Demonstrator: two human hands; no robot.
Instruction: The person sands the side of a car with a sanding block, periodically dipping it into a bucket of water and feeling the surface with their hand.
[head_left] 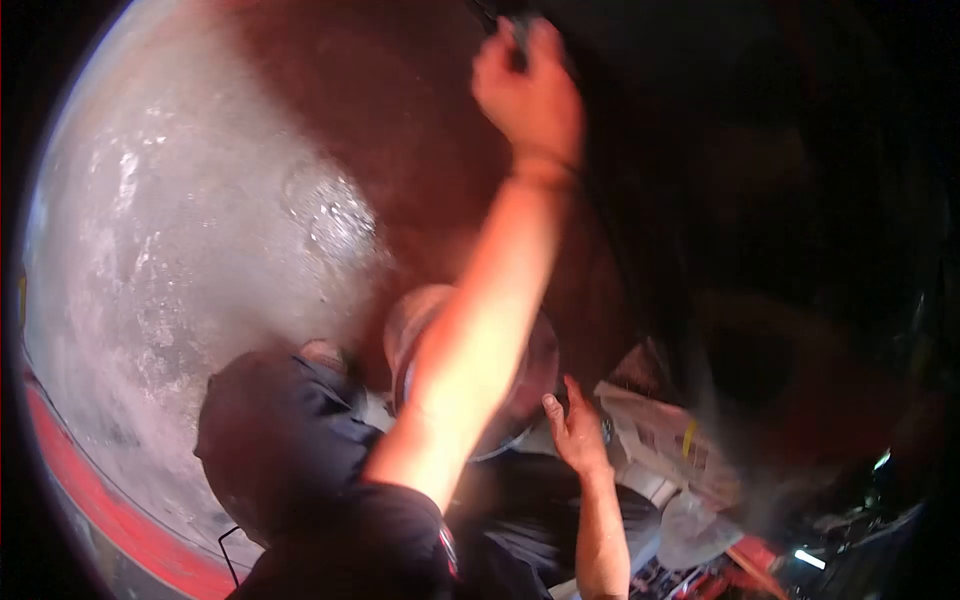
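Both hands are apart. Left hand is raised high, fingers curled shut around a small dark tool whose end pokes up into shadow; what kind of tool it is cannot be made out. Right hand hangs low with fingers spread loosely, resting on the rim of a round container beside the knee. Behind both spreads a floor, grey, rough and glistening wet, with a red stripe at its edge. Crumpled paper lies to the right. Judging by the one-handed fist, the tool is light and stiff, best gripped mid-shaft.
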